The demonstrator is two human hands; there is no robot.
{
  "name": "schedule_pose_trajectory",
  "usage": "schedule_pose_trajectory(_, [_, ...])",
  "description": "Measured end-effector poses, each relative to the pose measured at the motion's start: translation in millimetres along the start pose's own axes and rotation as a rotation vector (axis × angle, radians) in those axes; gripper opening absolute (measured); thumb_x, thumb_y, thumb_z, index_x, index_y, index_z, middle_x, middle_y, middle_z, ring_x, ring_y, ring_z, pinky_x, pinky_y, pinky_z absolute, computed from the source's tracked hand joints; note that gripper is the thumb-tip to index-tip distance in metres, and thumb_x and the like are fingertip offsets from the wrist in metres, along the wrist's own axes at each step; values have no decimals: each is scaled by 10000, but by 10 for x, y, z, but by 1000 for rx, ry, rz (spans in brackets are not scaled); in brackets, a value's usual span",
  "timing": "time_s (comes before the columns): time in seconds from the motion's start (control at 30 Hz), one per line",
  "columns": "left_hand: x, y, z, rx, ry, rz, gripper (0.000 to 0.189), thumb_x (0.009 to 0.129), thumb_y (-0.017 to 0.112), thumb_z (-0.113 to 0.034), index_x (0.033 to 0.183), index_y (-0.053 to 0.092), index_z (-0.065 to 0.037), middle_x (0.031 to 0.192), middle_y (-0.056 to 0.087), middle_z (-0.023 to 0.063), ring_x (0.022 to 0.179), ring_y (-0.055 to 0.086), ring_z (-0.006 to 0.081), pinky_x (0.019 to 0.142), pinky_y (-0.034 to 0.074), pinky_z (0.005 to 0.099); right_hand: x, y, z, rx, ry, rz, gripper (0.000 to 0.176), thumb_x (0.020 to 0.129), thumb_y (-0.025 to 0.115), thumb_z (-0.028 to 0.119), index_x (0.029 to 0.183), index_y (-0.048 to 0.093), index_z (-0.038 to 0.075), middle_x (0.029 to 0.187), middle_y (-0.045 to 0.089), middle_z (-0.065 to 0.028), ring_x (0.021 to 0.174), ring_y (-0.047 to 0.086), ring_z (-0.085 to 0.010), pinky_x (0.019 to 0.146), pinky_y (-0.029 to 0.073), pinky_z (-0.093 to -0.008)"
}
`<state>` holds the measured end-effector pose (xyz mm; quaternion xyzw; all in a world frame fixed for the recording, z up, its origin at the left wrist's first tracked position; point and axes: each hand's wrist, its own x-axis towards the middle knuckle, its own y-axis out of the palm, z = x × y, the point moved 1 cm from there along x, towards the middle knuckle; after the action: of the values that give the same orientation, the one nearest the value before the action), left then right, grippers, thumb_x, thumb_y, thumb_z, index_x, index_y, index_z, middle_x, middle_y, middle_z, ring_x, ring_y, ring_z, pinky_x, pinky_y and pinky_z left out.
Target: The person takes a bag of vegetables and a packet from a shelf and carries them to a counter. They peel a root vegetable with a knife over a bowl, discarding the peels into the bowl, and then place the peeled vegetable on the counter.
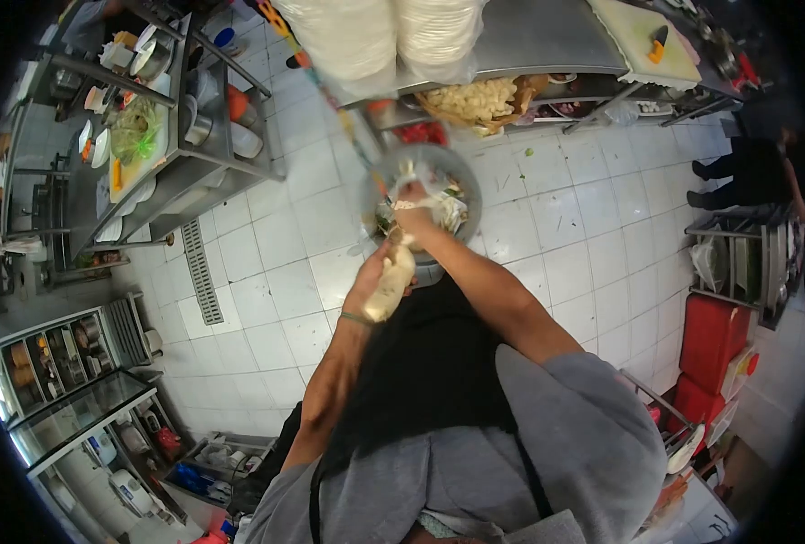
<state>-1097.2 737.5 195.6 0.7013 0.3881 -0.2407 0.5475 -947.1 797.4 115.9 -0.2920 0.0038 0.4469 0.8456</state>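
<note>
In the head view my left hand (366,288) is closed around a long, pale, cream-coloured piece (392,288) that looks like a peeled vegetable. The piece slants, with its upper end near the rim of a round grey bin (471,218). Over the bin is my right hand (410,196), close to that upper end; its fingers are blurred, and I cannot tell what they hold. Inside the bin lie white and green scraps (452,213), partly covered by my right hand and forearm.
Ahead stands a steel counter (547,41) with plastic-wrapped stacks (339,41) and a cutting board (634,41) bearing an orange-handled knife (658,45). Below it sits a container of pale pieces (475,100). A steel rack (185,154) is at left, red crates (706,344) at right, a person (747,172) beyond.
</note>
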Motion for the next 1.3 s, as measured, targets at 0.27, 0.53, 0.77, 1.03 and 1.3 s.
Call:
schedule_pose_trajectory(0.27, [-123, -119, 107, 116, 8, 73, 452, 1009, 413, -483, 1046, 559, -58, 803, 655, 177, 648, 668, 315, 463, 542, 430, 236, -234, 99, 109, -23, -230, 258, 960, 516, 252, 1073, 514, 20, 907, 645, -223, 860, 645, -411, 733, 492, -495])
schedule_pose_trajectory(0.53, [37, -116, -66, -133, 111, -72, 426, 1007, 442, -462, 1053, 575, -60, 788, 663, 107, 604, 668, 268, 523, 580, 405, -306, -57, 85, 76, -59, 72, 221, 949, 525, 205, 1039, 566, 8, 990, 648, -222, 943, 634, -367, 796, 504, -440])
schedule_pose_trajectory(0.77, [119, -56, -103, -122, 67, -22, 425, 1021, 384, -449, 1121, 529, -62, 758, 651, 112, 553, 658, 282, 425, 562, 384, -391, -160, 341, 44, 11, -40, 269, 970, 470, 257, 1072, 566, 27, 868, 673, -233, 855, 647, -449, 769, 500, -513])
schedule_pose_trajectory(1.03, [24, -54, -83, -61, 50, -70, 384, 1000, 455, -443, 983, 580, -80, 709, 641, 88, 559, 638, 274, 507, 559, 406, -46, -174, 201, 91, 21, -82, 297, 990, 442, 275, 1097, 540, 16, 860, 672, -253, 815, 640, -462, 731, 493, -533])
schedule_pose_trajectory(1.3, [51, -40, -142, 45, -7, -52, 418, 980, 482, -467, 997, 574, -60, 713, 641, 128, 552, 641, 294, 476, 551, 397, -90, -116, 98, 273, 78, -131, 268, 977, 473, 241, 1035, 559, -7, 846, 668, -210, 792, 658, -390, 708, 504, -453])
